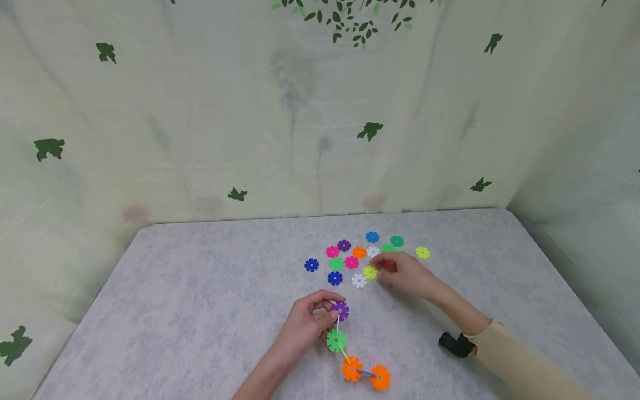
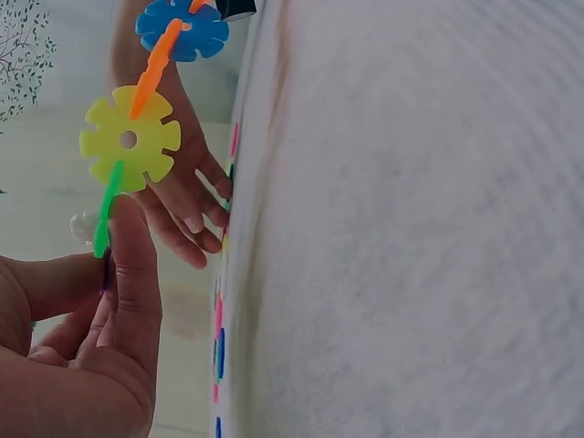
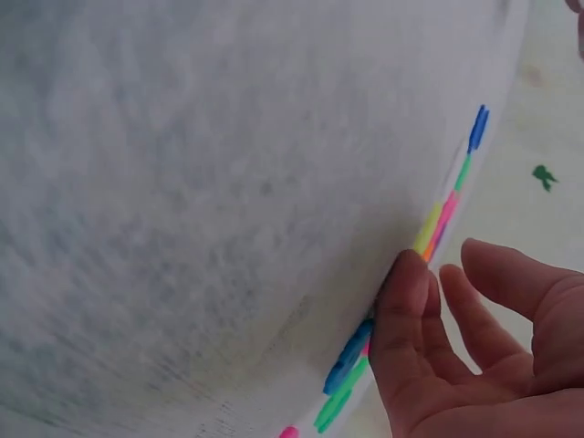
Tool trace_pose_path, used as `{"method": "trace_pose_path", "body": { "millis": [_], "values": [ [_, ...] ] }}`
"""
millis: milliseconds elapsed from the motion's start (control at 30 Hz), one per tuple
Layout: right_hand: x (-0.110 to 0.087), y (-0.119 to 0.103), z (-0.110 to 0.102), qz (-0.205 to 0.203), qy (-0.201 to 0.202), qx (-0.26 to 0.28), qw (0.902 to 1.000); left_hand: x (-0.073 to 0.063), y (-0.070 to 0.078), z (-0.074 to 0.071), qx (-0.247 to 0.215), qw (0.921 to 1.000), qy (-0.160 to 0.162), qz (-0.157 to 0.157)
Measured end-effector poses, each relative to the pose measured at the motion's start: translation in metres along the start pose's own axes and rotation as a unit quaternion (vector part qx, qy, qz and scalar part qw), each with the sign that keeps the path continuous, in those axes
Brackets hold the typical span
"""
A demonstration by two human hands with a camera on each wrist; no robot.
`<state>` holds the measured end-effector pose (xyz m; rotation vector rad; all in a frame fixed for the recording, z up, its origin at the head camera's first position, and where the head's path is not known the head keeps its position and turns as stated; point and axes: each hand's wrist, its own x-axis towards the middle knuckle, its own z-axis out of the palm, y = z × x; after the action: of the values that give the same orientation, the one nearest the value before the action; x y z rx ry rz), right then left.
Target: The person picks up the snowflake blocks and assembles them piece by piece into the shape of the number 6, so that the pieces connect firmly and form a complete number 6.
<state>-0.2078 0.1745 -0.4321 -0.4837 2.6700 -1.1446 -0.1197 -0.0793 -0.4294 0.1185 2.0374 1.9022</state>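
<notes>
Between thumb and fingertips, my left hand [image 1: 306,322] pinches a purple notched disc [image 1: 341,311] at the top of a chain of interlocked plastic discs. Down the chain come a green disc [image 1: 336,340] and two orange discs, the last one [image 1: 380,378] lowest, with others seen edge-on between them. In the left wrist view a yellow disc [image 2: 151,160] and a blue disc [image 2: 205,38] belong to this chain. My right hand [image 1: 407,275] is low over the loose discs, fingers loosely bent and thumb apart. Its fingertips are beside a loose yellow disc [image 1: 370,272]; no disc shows in its grasp.
Several loose discs lie flat around the right hand, among them a dark blue disc [image 1: 311,265], a white disc [image 1: 358,281] and a yellow one [image 1: 423,253] farther right. The grey table [image 1: 200,289] ends at a leaf-patterned curtain [image 1: 250,111]. A black band [image 1: 456,345] is at the right wrist.
</notes>
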Motion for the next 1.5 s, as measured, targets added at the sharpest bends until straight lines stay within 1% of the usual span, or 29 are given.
{"method": "trace_pose_path", "body": {
  "millis": [167,300,433,633,767,867,1033,1167,1233,1367,1500],
  "values": [
    [0.011,0.007,0.003,-0.011,-0.003,-0.032,0.9994,0.000,-0.001,0.000,-0.006,1.0000,-0.003,0.001],
    [0.015,0.006,0.006,-0.007,-0.003,-0.053,0.9986,0.001,-0.002,0.000,-0.010,0.9999,-0.003,0.000],
    [0.016,0.002,0.006,0.014,-0.001,-0.047,0.9988,0.001,-0.002,0.001,-0.013,0.9999,-0.001,0.000],
    [0.011,-0.003,0.003,0.051,0.024,-0.026,0.9981,0.002,-0.003,0.002,-0.021,0.9998,0.002,-0.004],
    [0.003,-0.005,0.002,0.050,0.036,-0.019,0.9979,0.002,-0.004,0.003,-0.020,0.9998,0.003,-0.007],
    [-0.006,-0.007,0.003,0.041,0.051,0.006,0.9978,0.002,-0.003,0.003,-0.025,0.9997,0.003,-0.005],
    [-0.022,-0.017,0.006,0.033,0.064,0.077,0.9944,0.001,-0.003,0.002,-0.032,0.9995,0.002,0.000],
    [-0.037,-0.029,0.009,0.023,0.073,0.107,0.9913,-0.001,0.000,0.001,-0.028,0.9996,0.000,0.001],
    [-0.044,-0.034,0.011,0.024,0.080,0.122,0.9889,-0.002,0.002,0.001,-0.023,0.9997,0.001,0.004],
    [-0.059,-0.046,0.015,0.049,0.096,0.157,0.9816,-0.004,0.006,0.000,-0.019,0.9997,0.006,0.013],
    [-0.070,-0.058,0.019,0.058,0.100,0.189,0.9750,-0.006,0.009,-0.001,-0.013,0.9997,0.011,0.018]
  ]
}}
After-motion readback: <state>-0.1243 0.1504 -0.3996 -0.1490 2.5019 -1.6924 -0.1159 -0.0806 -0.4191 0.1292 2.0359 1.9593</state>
